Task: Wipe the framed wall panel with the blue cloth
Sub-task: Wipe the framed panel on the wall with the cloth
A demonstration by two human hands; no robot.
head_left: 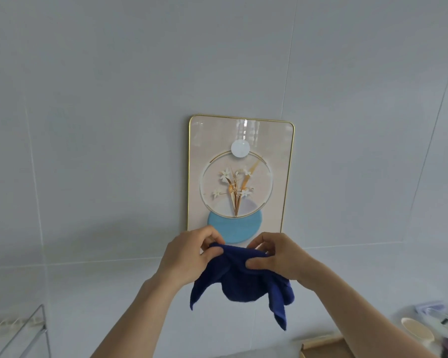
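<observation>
A framed wall panel point(239, 140) with a thin gold frame hangs on the pale wall; it shows white flowers in a ring above a light blue disc. In front of its lower edge both hands hold a dark blue cloth point(241, 282). My left hand point(189, 254) pinches the cloth's upper left edge. My right hand point(277, 257) pinches its upper right edge. The cloth hangs bunched between and below the hands, apart from the panel. The panel's bottom edge is hidden behind my hands.
A metal wire rack point(23, 334) stands at the lower left. A wooden box edge point(321, 343) sits at the bottom right. Beside it are a cream cup point(415, 332) and clear plastic containers point(445, 313). The wall is tiled in large grey panels.
</observation>
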